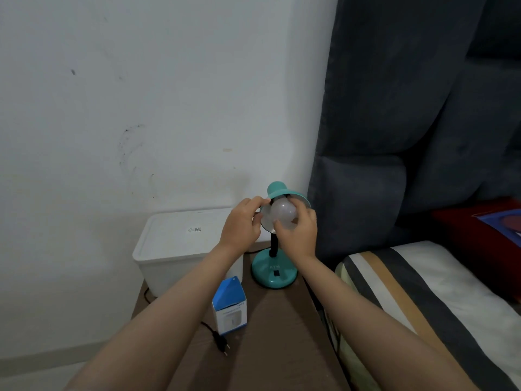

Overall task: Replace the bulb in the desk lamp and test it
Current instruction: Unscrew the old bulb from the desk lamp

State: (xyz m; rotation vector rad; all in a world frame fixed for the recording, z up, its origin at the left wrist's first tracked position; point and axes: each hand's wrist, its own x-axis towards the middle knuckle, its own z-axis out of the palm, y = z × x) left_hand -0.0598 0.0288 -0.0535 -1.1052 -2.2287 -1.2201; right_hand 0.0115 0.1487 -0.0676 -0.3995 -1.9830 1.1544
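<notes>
Right hand (298,232) fingers wrap the bulb (283,214); left hand (242,224) pinches the shade (284,193) rim just beside it. Best practice: brace shade, turn bulb gently, axis straight.

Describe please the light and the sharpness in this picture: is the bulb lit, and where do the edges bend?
Head view: dim, even room light; the bulb looks unlit, with no glare. The lamp and both hands are fairly sharp, the box print is too soft to read. Wide-angle bending shows at the edges, where the forearms look stretched. Soft shadows lie on the wall behind the bin.
</notes>
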